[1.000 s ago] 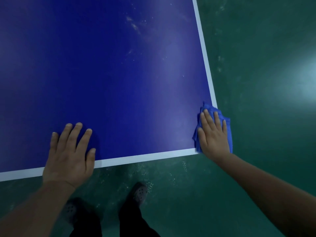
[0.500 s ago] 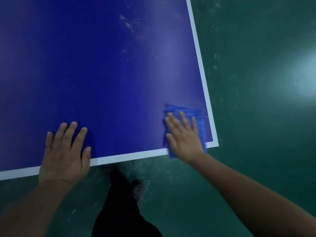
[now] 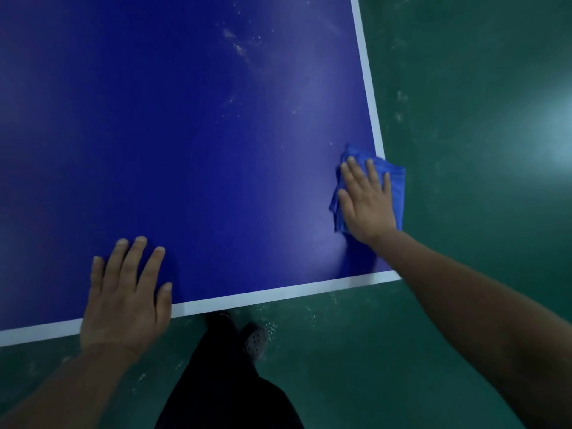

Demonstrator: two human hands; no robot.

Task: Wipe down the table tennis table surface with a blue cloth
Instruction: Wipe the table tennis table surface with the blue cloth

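Observation:
The dark blue table tennis table (image 3: 185, 134) with white edge lines fills the upper left of the head view. A folded blue cloth (image 3: 397, 181) lies at the table's right edge, partly hanging over the white side line. My right hand (image 3: 366, 199) presses flat on the cloth, fingers spread and pointing away from me. My left hand (image 3: 127, 295) rests flat on the near edge of the table, fingers apart, holding nothing. Pale dust specks (image 3: 238, 48) show on the far part of the surface.
A green floor (image 3: 464, 119) surrounds the table on the right and in front. My dark trouser leg (image 3: 229, 382) and a perforated shoe (image 3: 255, 339) stand just below the near white edge. The table's near right corner (image 3: 394, 274) is close to my right forearm.
My right hand slid the cloth from the near right corner leftward along the front edge, then back right and farther up the side edge. My left hand stayed planted; my leg stepped forward.

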